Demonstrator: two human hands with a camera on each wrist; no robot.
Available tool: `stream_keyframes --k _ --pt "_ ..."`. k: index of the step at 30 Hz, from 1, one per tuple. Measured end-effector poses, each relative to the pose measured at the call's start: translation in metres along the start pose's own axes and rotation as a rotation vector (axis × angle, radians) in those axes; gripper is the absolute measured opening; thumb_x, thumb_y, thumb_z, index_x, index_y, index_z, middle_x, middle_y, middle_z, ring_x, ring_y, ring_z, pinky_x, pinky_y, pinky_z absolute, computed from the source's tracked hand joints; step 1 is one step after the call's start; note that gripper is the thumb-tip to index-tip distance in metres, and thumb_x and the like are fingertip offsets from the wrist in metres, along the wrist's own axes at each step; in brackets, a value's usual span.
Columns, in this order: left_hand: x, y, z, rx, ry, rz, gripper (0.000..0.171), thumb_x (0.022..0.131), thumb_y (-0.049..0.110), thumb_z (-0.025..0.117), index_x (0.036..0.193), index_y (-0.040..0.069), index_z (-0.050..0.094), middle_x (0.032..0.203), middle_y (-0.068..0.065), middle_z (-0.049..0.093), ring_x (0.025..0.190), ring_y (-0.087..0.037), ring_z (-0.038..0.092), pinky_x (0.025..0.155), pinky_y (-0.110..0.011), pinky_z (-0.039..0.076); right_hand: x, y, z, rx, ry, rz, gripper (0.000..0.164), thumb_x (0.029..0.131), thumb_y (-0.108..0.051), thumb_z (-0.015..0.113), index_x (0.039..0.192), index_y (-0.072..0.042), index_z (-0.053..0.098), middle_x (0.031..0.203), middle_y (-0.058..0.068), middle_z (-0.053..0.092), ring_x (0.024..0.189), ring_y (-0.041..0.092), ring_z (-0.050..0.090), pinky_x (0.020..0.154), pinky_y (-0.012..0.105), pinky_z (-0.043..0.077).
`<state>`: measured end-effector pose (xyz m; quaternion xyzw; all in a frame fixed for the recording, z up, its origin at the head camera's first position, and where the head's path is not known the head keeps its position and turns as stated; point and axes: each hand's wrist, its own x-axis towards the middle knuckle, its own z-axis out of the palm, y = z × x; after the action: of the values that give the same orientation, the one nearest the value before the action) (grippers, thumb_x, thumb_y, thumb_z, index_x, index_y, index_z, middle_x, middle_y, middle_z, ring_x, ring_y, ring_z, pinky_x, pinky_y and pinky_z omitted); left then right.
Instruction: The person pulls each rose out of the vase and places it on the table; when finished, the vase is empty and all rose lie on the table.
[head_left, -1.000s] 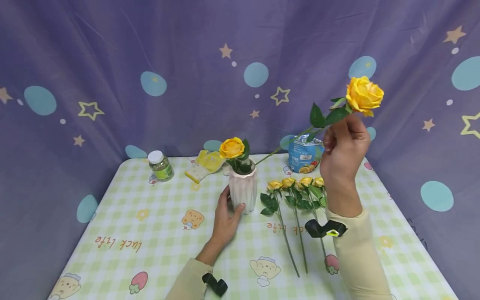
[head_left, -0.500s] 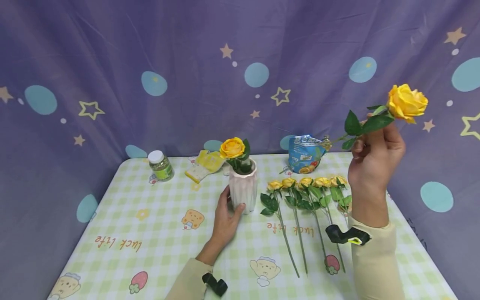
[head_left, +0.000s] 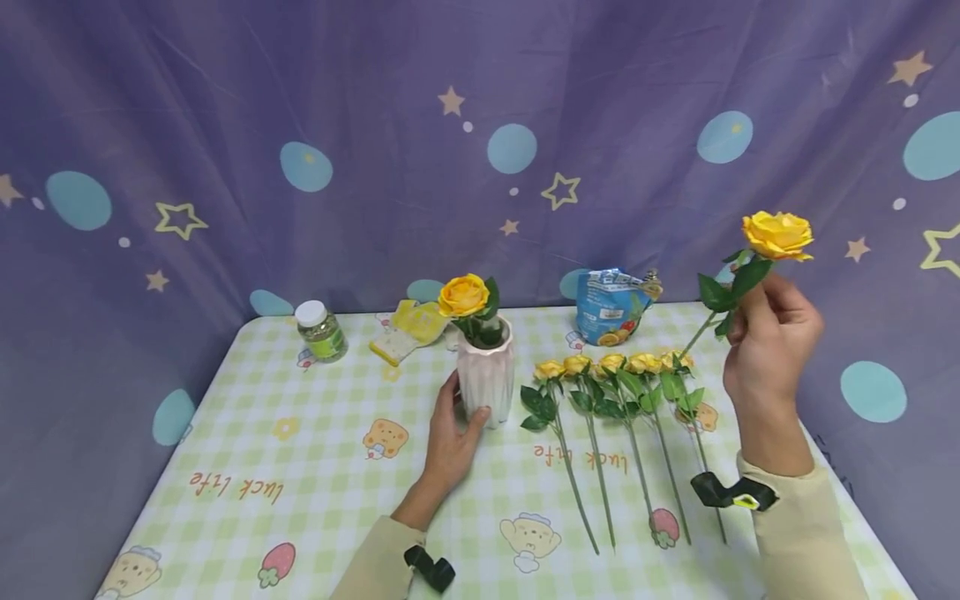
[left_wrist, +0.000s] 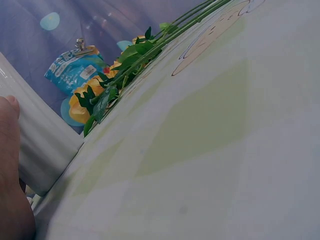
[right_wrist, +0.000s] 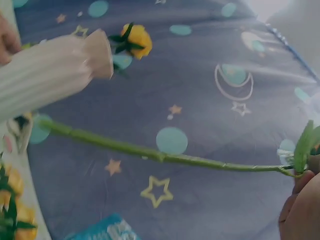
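A white ribbed vase (head_left: 487,383) stands upright on the table with one yellow rose (head_left: 464,296) in its mouth. My left hand (head_left: 452,437) grips the vase low on its side, thumb across the front. Up at the right, my right hand (head_left: 772,350) pinches the stem of another yellow rose (head_left: 777,237) just under its leaves. In the right wrist view the bare green stem (right_wrist: 165,157) of that rose stretches away from the fingers, apart from the vase (right_wrist: 60,70). Several more roses (head_left: 612,365) lie side by side on the table between the two hands, stems toward me.
A blue pouch (head_left: 609,308) with a clip stands at the back, behind the lying roses. Back left are a jar (head_left: 321,332) with a white lid and a yellow and white glove-like cloth (head_left: 412,330). A purple curtain (head_left: 375,167) hangs behind the table (head_left: 247,400).
My right hand has carried its rose rightward, away from the vase, then lower, and the bloom has turned more upright. The left hand and the vase have stayed in place.
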<state>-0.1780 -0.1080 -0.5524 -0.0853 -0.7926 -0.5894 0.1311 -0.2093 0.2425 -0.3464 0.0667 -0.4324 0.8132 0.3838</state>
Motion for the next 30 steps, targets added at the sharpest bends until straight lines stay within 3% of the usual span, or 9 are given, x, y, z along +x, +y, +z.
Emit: stream_keyframes --k 3,8,15,21,30 --pt "0.000 0.001 0.000 0.006 0.003 -0.004 0.073 0.107 0.011 0.073 0.168 -0.005 0.035 0.166 -0.027 0.047 0.146 -0.047 0.053 0.125 -0.064 0.041 0.001 -0.002 -0.013 -0.104 -0.009 0.076 0.010 0.098 0.011 0.075 0.090 0.015 0.077 0.060 0.007 0.060 0.042 0.012 0.037 0.043 0.022 0.025" --pt "0.000 0.000 0.001 0.008 0.001 -0.010 0.073 0.107 0.011 0.073 0.168 -0.004 0.035 0.166 -0.026 0.047 0.146 -0.046 0.053 0.125 -0.064 0.041 0.004 -0.006 -0.034 -0.314 0.004 0.250 0.019 0.100 0.010 0.073 0.084 0.002 0.081 0.063 0.003 0.063 0.046 0.011 0.043 0.045 0.019 0.038" --pt "0.000 0.002 0.000 0.002 0.001 -0.020 0.073 0.108 0.012 0.073 0.168 -0.003 0.034 0.167 -0.026 0.046 0.147 -0.046 0.052 0.126 -0.064 0.040 0.012 -0.005 -0.066 -0.443 0.000 0.388 0.020 0.100 0.005 0.076 0.084 -0.006 0.083 0.068 -0.002 0.069 0.049 0.010 0.045 0.047 0.019 0.040" --pt "-0.001 0.001 0.001 0.009 0.004 -0.015 0.073 0.107 0.012 0.073 0.168 -0.002 0.035 0.166 -0.025 0.048 0.146 -0.045 0.054 0.125 -0.064 0.041 0.021 -0.006 -0.098 -0.627 -0.090 0.474 0.025 0.104 -0.006 0.077 0.084 -0.019 0.085 0.069 -0.010 0.072 0.052 0.008 0.047 0.049 0.018 0.040" --pt "0.000 0.001 0.000 0.013 0.003 -0.024 0.074 0.108 0.012 0.073 0.169 -0.002 0.034 0.168 -0.026 0.045 0.148 -0.045 0.052 0.126 -0.063 0.040 0.026 0.009 -0.141 -1.085 -0.250 0.565 0.013 0.106 -0.037 0.077 0.100 -0.028 0.084 0.078 -0.020 0.065 0.067 0.009 0.054 0.058 0.024 0.046"
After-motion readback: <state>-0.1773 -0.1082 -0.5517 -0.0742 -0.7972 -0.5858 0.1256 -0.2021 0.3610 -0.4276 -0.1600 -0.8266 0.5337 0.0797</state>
